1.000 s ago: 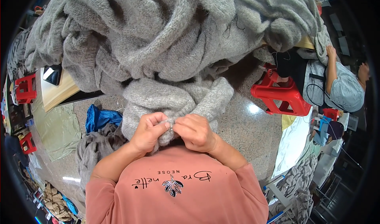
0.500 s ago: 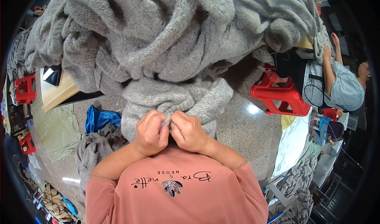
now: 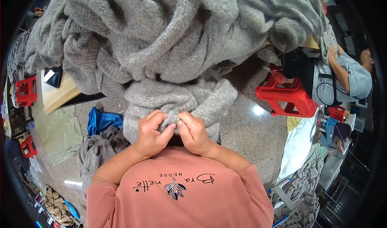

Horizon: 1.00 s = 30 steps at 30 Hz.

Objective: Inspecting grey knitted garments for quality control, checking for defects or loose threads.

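A large heap of grey knitted garments [image 3: 169, 38] covers the table in front of me. One grey knit piece [image 3: 177, 99] hangs off the heap's near edge down to my chest. My left hand [image 3: 151, 133] and my right hand [image 3: 194, 133] are side by side, both pinching the lower edge of that piece between fingers and thumbs, the fingertips almost touching. My salmon-pink shirt fills the bottom of the view.
Red plastic stools [image 3: 288, 97] [image 3: 26, 91] stand right and left. Another person [image 3: 342, 77] in a grey shirt sits at the right, touching the heap. A blue cloth [image 3: 100, 121] and a grey knit bundle [image 3: 96, 151] lie on the floor at left.
My hands have drawn closer together on the knit edge and shifted slightly. The person at right has lowered an arm onto the heap.
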{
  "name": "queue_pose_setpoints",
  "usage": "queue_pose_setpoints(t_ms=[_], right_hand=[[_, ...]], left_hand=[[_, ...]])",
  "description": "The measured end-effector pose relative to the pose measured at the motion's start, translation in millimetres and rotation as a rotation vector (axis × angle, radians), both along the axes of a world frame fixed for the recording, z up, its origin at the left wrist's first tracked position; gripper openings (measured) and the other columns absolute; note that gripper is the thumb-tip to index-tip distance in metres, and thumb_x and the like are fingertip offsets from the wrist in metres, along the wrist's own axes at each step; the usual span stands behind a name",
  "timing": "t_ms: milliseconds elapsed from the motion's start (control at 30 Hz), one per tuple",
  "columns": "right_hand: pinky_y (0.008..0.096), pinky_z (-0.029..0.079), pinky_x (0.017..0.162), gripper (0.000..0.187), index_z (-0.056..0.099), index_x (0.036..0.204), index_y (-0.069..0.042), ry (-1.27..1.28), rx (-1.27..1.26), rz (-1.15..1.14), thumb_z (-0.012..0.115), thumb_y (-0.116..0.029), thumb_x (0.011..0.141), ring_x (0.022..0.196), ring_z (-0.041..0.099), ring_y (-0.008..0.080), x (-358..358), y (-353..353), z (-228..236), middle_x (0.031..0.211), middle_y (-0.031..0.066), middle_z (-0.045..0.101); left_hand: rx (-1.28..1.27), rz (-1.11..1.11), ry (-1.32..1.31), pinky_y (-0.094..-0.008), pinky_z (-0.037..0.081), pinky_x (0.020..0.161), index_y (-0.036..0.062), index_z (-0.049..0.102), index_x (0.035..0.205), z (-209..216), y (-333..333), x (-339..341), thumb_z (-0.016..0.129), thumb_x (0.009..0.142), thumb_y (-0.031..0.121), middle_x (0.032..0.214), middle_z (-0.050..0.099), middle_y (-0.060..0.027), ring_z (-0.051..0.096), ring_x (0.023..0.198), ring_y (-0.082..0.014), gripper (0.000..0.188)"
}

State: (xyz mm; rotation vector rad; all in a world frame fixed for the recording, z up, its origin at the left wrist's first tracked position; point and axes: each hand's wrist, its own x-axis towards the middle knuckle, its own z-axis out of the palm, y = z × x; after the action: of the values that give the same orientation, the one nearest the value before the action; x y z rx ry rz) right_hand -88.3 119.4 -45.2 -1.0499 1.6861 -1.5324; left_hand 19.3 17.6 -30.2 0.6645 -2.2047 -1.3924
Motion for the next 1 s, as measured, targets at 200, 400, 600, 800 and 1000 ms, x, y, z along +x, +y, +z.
queue_pose_setpoints(t_ms=[200, 400, 600, 800, 1000], right_hand=[[0.0286, 0.035, 0.045, 0.006, 0.049, 0.079, 0.001, 0.242, 0.075, 0.097, 0.045, -0.002, 0.082, 0.053, 0.045, 0.0127, -8, 2, 7, 0.061, 0.0067, 0.046], [0.0285, 0.034, 0.047, 0.018, 0.043, 0.066, -0.002, -0.586, 0.228, 0.199, 0.044, -0.007, 0.083, 0.052, 0.041, 0.0101, -13, 0, 5, 0.058, 0.0018, 0.046], [0.0237, 0.034, 0.052, 0.020, 0.044, 0.066, -0.001, -0.603, 0.220, 0.177, 0.043, -0.008, 0.084, 0.060, 0.038, 0.0043, -15, -2, 4, 0.060, -0.0032, 0.042], [0.0265, 0.034, 0.046, 0.020, 0.042, 0.065, -0.001, -0.424, 0.257, 0.163, 0.044, -0.007, 0.084, 0.054, 0.037, 0.0060, -12, -2, 5, 0.056, 0.0006, 0.041], [0.0302, 0.035, 0.045, 0.017, 0.043, 0.067, 0.001, -0.317, 0.218, 0.145, 0.047, -0.005, 0.081, 0.049, 0.040, 0.0114, -7, -1, 5, 0.053, 0.0075, 0.042]], left_hand=[[-0.112, -0.002, -0.035, -0.0287, 0.038, 0.047, -0.0015, 0.053, 0.074, 5, 2, 0, 0.055, 0.065, -0.006, 0.063, 0.051, -0.0106, 0.050, 0.052, -0.0200, 0.011], [-0.067, -0.009, -0.051, -0.0298, 0.038, 0.047, -0.0011, 0.052, 0.074, 0, -2, 1, 0.054, 0.064, -0.005, 0.063, 0.050, -0.0110, 0.049, 0.051, -0.0211, 0.011], [-0.026, -0.066, -0.085, -0.0300, 0.038, 0.047, -0.0015, 0.054, 0.076, 1, -8, 0, 0.058, 0.066, -0.003, 0.064, 0.051, -0.0108, 0.049, 0.052, -0.0214, 0.012], [-0.144, -0.073, -0.083, -0.0287, 0.038, 0.046, -0.0015, 0.055, 0.077, 3, -7, -1, 0.058, 0.067, -0.003, 0.065, 0.052, -0.0103, 0.051, 0.051, -0.0209, 0.011], [-0.038, -0.022, -0.086, -0.0252, 0.037, 0.044, -0.0014, 0.054, 0.076, -5, -5, 2, 0.053, 0.068, -0.005, 0.064, 0.053, -0.0072, 0.050, 0.049, -0.0141, 0.008]])
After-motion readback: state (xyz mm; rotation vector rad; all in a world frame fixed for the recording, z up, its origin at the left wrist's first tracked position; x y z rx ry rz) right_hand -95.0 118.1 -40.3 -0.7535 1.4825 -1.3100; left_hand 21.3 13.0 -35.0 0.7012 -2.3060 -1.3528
